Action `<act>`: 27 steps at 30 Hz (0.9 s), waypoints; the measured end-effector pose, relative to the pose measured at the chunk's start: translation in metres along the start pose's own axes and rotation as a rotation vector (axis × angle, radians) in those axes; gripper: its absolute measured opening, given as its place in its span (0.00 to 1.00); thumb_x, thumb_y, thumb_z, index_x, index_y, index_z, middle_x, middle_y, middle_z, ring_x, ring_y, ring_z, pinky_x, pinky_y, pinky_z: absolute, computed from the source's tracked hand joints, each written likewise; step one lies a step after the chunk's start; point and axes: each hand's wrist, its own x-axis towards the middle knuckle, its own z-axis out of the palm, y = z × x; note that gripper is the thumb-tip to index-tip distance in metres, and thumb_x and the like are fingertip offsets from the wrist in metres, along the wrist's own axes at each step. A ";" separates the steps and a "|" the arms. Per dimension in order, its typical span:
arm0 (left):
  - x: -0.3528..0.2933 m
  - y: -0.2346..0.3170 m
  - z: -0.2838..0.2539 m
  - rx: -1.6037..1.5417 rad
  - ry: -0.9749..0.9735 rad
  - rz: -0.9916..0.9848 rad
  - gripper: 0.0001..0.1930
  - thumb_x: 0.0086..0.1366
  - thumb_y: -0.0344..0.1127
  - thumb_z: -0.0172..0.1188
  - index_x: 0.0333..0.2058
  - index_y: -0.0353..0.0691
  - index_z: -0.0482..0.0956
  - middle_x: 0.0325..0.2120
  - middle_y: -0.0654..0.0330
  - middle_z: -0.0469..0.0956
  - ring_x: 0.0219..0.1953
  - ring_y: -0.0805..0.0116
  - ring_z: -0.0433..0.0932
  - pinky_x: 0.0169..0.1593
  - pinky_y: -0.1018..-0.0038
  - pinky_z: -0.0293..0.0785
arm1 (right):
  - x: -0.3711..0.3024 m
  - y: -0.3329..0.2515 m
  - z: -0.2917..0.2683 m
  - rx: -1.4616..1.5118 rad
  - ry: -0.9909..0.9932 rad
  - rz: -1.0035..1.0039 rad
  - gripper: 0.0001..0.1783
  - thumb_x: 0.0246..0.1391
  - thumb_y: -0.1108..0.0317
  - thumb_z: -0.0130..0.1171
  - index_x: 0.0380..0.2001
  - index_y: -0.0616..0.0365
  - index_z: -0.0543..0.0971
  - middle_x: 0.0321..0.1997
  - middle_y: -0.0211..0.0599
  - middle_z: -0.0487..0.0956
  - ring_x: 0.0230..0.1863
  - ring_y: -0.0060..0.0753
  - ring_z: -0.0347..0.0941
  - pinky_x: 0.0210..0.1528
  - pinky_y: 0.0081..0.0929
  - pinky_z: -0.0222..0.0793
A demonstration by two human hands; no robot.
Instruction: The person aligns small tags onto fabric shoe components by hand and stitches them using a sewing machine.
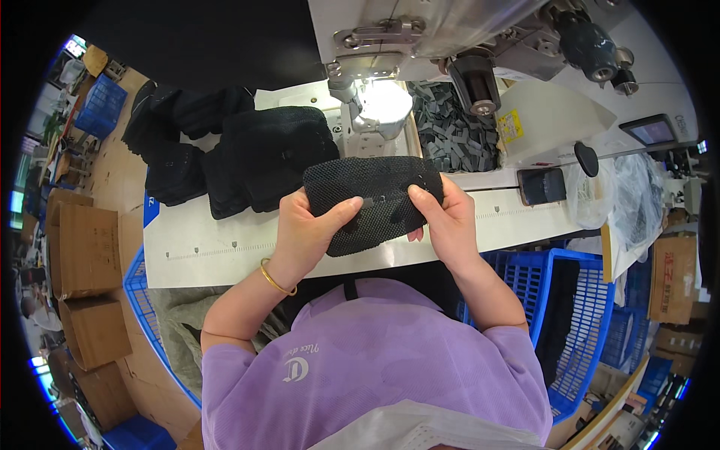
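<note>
Between my hands I hold a black mesh fabric piece (pixel 375 225) above the front of the white sewing table (pixel 217 262). My left hand (pixel 307 229) grips its left side, thumb lying on top beside a small grey tab (pixel 369 202) at the middle. At the right side my right hand (pixel 450 217) pinches the cloth, thumb on top and fingers mostly hidden underneath. Just beyond the fabric stands the sewing machine (pixel 367 64), its lamp lit over the needle area. Stacks of black fabric pieces (pixel 274 150) lie to the left of my hands.
Behind my right hand sits a box of small grey tabs (pixel 454 124). A phone (pixel 541 186) lies on the table near clear plastic bags (pixel 637 187). Blue baskets stand below at left (pixel 139 292) and right (pixel 585 330). Cardboard boxes (pixel 94 255) are stacked on the left floor.
</note>
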 end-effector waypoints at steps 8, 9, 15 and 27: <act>0.016 0.023 -0.009 0.092 -0.046 0.041 0.08 0.56 0.27 0.63 0.34 0.29 0.78 0.29 0.60 0.80 0.28 0.78 0.77 0.33 0.81 0.75 | 0.011 -0.025 0.012 -0.027 0.052 -0.060 0.13 0.60 0.67 0.52 0.44 0.65 0.73 0.24 0.28 0.75 0.17 0.11 0.67 0.17 0.10 0.61; 0.022 0.027 -0.008 0.091 -0.053 0.061 0.08 0.56 0.27 0.63 0.34 0.29 0.78 0.29 0.60 0.80 0.28 0.78 0.77 0.33 0.81 0.75 | 0.016 -0.030 0.014 -0.040 0.074 -0.127 0.13 0.60 0.68 0.52 0.44 0.65 0.73 0.23 0.27 0.74 0.16 0.11 0.65 0.16 0.10 0.60; 0.073 0.049 -0.005 -0.157 -0.048 0.026 0.08 0.55 0.22 0.62 0.35 0.31 0.79 0.28 0.60 0.80 0.29 0.75 0.78 0.35 0.79 0.77 | 0.074 -0.048 0.015 -0.079 0.152 -0.155 0.09 0.57 0.75 0.50 0.41 0.63 0.75 0.24 0.27 0.73 0.16 0.13 0.63 0.15 0.15 0.56; 0.092 0.051 -0.006 -0.126 -0.045 0.020 0.03 0.56 0.20 0.59 0.31 0.31 0.78 0.29 0.57 0.80 0.29 0.71 0.80 0.34 0.77 0.78 | 0.088 -0.042 0.013 0.108 0.200 -0.226 0.05 0.50 0.73 0.59 0.32 0.61 0.75 0.22 0.30 0.73 0.14 0.18 0.62 0.12 0.17 0.53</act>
